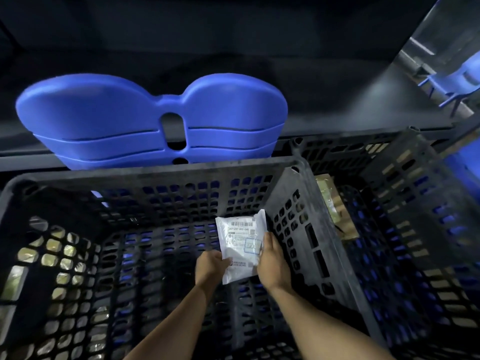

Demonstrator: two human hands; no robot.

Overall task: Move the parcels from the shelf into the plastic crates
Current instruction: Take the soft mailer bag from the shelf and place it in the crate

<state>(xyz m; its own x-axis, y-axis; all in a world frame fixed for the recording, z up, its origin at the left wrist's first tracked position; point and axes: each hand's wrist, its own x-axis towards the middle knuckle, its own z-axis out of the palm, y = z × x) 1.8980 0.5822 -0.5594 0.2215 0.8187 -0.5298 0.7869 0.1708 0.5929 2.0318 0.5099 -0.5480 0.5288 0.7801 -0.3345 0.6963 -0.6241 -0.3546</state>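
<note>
Hands (241, 266) clamped on white parcel (240, 242) inside black crate (145, 175), near its right wall.

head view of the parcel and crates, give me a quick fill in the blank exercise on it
1. The white parcel is held by ____ hands, the left hand on its lower left edge and the right hand on its right edge.
2. The parcel is held inside the ____ of the two black crates, the one with the nearer rim.
3. The stacked chairs beyond the crates are ____ in colour.
4. A brown parcel lies in the ____ crate.

Missing words: both; left; blue; right
</note>
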